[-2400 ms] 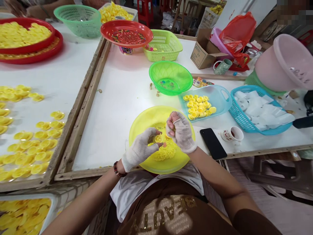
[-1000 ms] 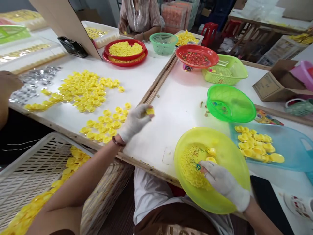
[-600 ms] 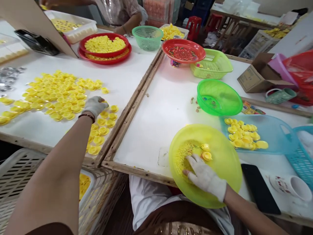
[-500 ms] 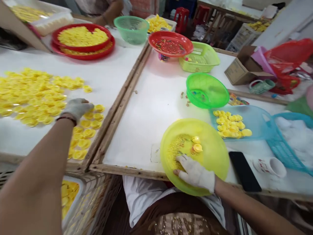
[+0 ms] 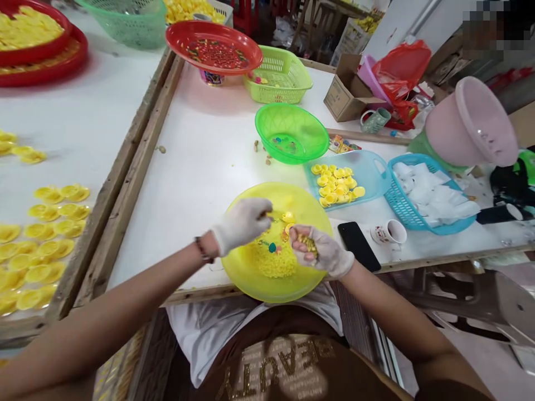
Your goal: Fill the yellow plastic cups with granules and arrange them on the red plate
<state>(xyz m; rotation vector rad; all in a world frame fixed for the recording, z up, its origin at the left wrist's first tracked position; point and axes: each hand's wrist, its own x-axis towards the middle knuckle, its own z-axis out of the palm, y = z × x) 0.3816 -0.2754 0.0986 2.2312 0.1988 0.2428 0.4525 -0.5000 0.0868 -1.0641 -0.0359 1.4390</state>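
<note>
Compared with the frame half a second ago, the left hand (image 5: 244, 225) has left the yellow cups (image 5: 39, 273) laid out on the left-hand tabletop (image 5: 125, 61) and is now above the yellow bowl (image 5: 292, 292). The right hand (image 5: 324, 253), previously down among the pellets (image 5: 278, 266), is now raised over the bowl's right side, palm upward. The view has turned towards the right.

Left fingers: curled inward; whether they grip anything cannot be told. Right fingers: bent closed around a handful of pellets (image 5: 307, 243). Both hands wear white knitted gloves with bare fingertips.

The bowl is round, wide and smooth plastic. The loose pellets within form a grainy yellow heap, with a flat blue-green drop-shaped piece (image 5: 272, 248) near its upper edge. Two small cups (image 5: 288, 216) sit just beyond the heap.

Beyond the bowl, a translucent blue plastic tray (image 5: 376, 186) carries a cluster of glossy cups (image 5: 336, 184). Right of the bowl lie a flat black phone (image 5: 358, 246) and a patterned white mug (image 5: 388, 232), tilted.
</note>
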